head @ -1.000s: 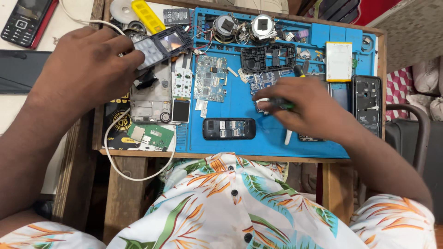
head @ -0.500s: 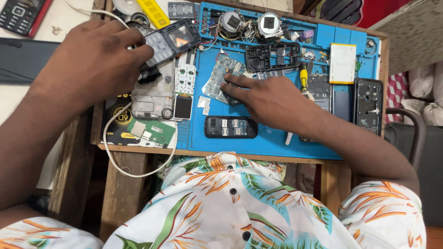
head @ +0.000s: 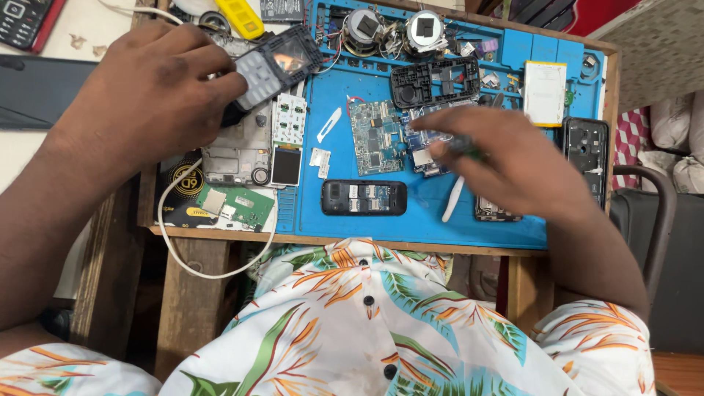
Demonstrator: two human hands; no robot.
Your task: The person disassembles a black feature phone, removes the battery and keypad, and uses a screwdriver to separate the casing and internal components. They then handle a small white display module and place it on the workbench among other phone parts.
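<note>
A: Item: phone front housing (head: 275, 66), keypad frame, off the counter (head: 220, 233) in left hand (head: 150, 95), grip clenched on it.

B: Right hand (head: 506, 158): blurred, closed on a green-handled tool (head: 463, 149) over the circuit board (head: 375, 136). Phone apart; reassembly outstanding.

A black phone body (head: 364, 197) lies on the blue mat (head: 411, 227); a white cable (head: 192, 260) loops off the wooden bench (head: 192, 308).
</note>
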